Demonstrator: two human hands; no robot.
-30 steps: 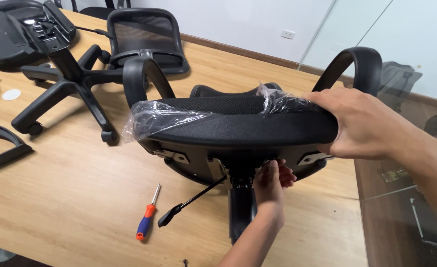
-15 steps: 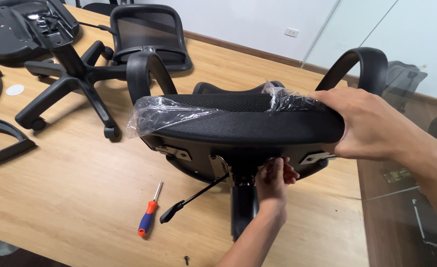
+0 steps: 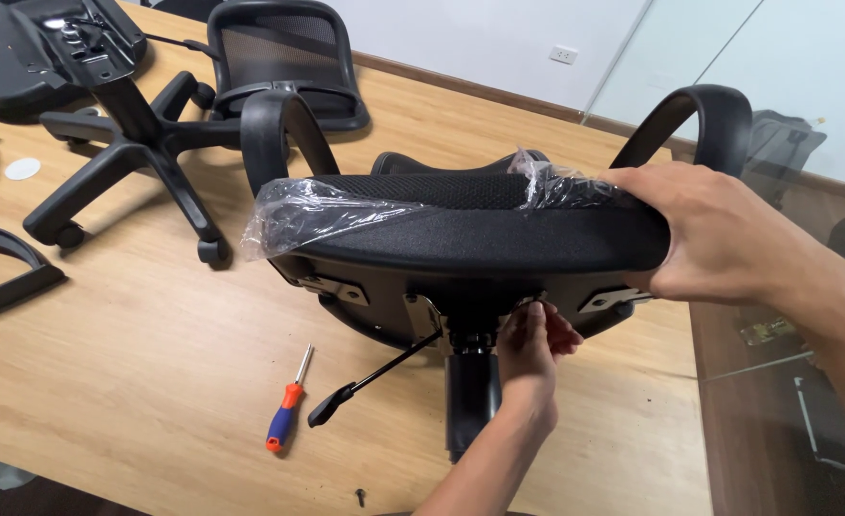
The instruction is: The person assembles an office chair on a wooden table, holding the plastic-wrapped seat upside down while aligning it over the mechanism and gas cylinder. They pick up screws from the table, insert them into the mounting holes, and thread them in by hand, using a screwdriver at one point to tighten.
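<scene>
**Chair seat held on edge while fingers work underneath**

The long light wooden desk (image 3: 136, 382) carries everything. On it, the black mesh-fabric chair seat with curved plastic armrests (image 3: 480, 234) stands tipped on its edge near the desk's right end, part-wrapped in clear plastic film (image 3: 317, 215), so its underside mechanism faces the person. The right hand (image 3: 728, 239) clamps its grip over the seat's upper right edge, apparently to steady it. Below, the left hand (image 3: 530, 349) reaches up with fingertips pinched at a small fitting on the underside beside the black gas cylinder (image 3: 470, 401); what they pinch is too small to tell. A black five-star wheeled base (image 3: 140, 158) lies well apart at far left. A red-and-blue-handled screwdriver (image 3: 289, 411) lies near the lever, within reach.
</scene>
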